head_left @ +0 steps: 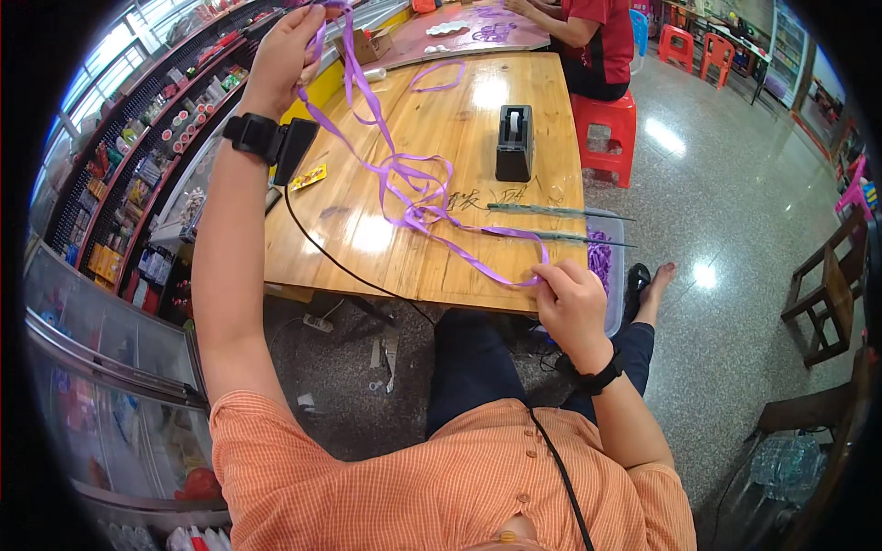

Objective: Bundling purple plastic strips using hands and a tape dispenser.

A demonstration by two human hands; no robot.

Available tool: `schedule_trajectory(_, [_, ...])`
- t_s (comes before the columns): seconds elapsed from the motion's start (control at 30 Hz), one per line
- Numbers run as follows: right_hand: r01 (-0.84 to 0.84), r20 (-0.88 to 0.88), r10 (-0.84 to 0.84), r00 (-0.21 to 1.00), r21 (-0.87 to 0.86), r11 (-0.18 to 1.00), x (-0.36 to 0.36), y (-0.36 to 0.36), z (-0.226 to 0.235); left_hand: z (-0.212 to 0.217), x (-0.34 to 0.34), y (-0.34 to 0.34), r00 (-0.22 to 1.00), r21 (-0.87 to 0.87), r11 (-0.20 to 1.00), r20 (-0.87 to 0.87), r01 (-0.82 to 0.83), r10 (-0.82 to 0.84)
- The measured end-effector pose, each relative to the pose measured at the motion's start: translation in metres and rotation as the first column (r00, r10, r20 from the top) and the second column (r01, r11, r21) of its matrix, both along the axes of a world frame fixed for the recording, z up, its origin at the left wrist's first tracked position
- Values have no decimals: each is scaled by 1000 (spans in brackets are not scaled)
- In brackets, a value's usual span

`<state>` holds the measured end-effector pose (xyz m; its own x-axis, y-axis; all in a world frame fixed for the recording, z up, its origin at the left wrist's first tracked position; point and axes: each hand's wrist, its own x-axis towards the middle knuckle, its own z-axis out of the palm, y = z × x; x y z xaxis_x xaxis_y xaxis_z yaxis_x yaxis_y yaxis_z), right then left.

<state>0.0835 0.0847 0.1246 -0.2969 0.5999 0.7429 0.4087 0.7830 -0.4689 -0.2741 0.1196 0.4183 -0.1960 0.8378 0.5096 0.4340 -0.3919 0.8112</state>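
Observation:
A long purple ribbon (470,261) stretches between my two hands, with a loose tangle of loops lying on the wooden table (344,241). My left hand (283,60) is raised at the far left with its fingers closed on upper strands of the ribbon. At the table's near right edge my right hand (571,301) pinches the other end between thumb and fingers. Just beyond that hand, two thin dark green strips (551,212) jut past the table's right edge. A black tape dispenser (514,151) stands farther back.
Beside the table's right edge sits a clear bin (614,317) with purple pieces. A yellow packet (310,177) and a separate ribbon loop (438,77) lie on the table. A person in red (602,41) sits at the far end on a red stool (608,138). Shelves (138,174) line the left.

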Motion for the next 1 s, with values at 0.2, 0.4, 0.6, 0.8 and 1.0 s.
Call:
schedule_trajectory(0.2, [-3,-1,3,1000,14,1000,2,0,-2,40,6,-13,985,461,884,170,-81,2])
schedule_trajectory(0.4, [-14,-19,14,1000,-8,1000,4,0,1,32,-3,-9,983,381,907,71,-183,168])
schedule_trajectory(0.6, [-117,-263,43,964,-275,954,24,11,12,-39,-45,22,830,289,871,-291,-397,475])
schedule_trajectory(0.8, [-251,-665,-82,742,-390,886,63,19,24,-109,-84,22,275,221,783,-853,-581,445])
schedule_trajectory(1.0, [-192,-630,-120,767,-405,894,63,22,7,-187,-14,13,545,-137,921,-834,-365,92])
